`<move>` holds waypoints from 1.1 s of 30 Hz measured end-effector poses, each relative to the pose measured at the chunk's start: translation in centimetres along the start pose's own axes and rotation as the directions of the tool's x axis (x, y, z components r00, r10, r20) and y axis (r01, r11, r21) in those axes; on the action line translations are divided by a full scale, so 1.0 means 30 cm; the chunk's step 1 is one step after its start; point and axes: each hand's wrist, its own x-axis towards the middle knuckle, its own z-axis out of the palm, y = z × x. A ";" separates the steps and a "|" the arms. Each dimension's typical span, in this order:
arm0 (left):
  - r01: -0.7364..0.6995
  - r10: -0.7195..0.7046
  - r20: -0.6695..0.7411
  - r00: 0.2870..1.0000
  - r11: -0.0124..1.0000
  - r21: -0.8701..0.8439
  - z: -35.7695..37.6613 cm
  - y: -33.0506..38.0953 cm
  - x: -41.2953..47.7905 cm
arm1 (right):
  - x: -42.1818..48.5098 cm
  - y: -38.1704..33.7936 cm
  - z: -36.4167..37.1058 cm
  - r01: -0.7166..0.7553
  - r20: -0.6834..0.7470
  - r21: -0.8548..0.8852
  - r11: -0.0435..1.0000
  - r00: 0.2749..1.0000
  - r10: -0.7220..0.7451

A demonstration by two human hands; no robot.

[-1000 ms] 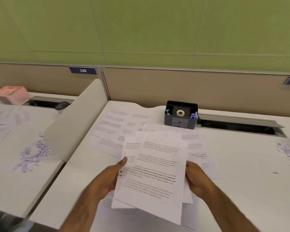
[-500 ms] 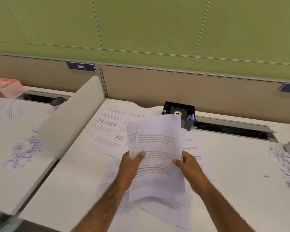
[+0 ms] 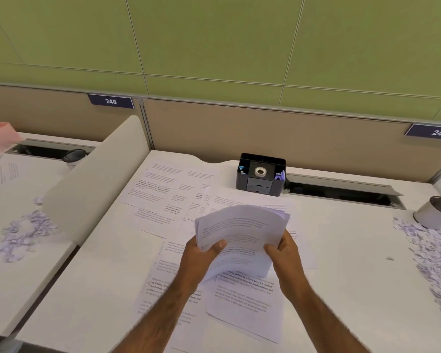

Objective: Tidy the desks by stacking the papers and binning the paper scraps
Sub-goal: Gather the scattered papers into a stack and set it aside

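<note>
Head view: L hand (image 3: 201, 261) & R hand (image 3: 284, 253) hold a stack of papers (image 3: 239, 230) over the desk (image 3: 99, 289), each grip curled round a side edge, thumbs on top. The stack bows up in the mid; can't tell if its lower end touches the loose sheets (image 3: 158, 189) spread under & behind it. Paper scraps (image 3: 430, 253) lie at the desk's right, by a tin (image 3: 435, 212). More scraps (image 3: 28, 233) lie past the divider (image 3: 97, 179) on the left. Black organizer (image 3: 261, 174) at the back.
</note>
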 end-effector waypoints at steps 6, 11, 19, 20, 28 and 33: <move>-0.012 0.012 -0.009 1.000 1.000 -0.006 0.002 0.001 0.010 | -0.009 -0.006 -0.010 0.090 -0.024 -0.012 0.996 0.996 -0.090; 0.026 -0.026 0.019 0.999 1.000 -0.002 -0.013 -0.035 0.008 | -0.007 0.052 -0.017 0.023 -0.026 -0.103 0.994 0.999 -0.026; 0.041 -0.040 -0.043 0.998 0.999 0.017 -0.037 -0.110 -0.017 | -0.017 0.114 -0.006 0.019 -0.015 -0.177 0.984 1.000 -0.022; 0.067 -0.066 -0.072 0.995 0.998 0.014 -0.055 -0.114 -0.010 | -0.013 0.120 -0.012 0.017 -0.027 -0.189 0.982 0.999 -0.022; 0.083 -0.092 -0.157 0.983 0.995 -0.063 -0.227 -0.052 0.016 | 0.155 0.211 -0.272 -0.338 -0.470 -0.521 0.784 0.880 0.067; 0.068 -0.084 -0.148 0.985 0.991 -0.113 -0.253 -0.038 0.008 | 0.199 0.253 -0.302 -0.411 -0.409 -0.627 0.662 0.897 0.169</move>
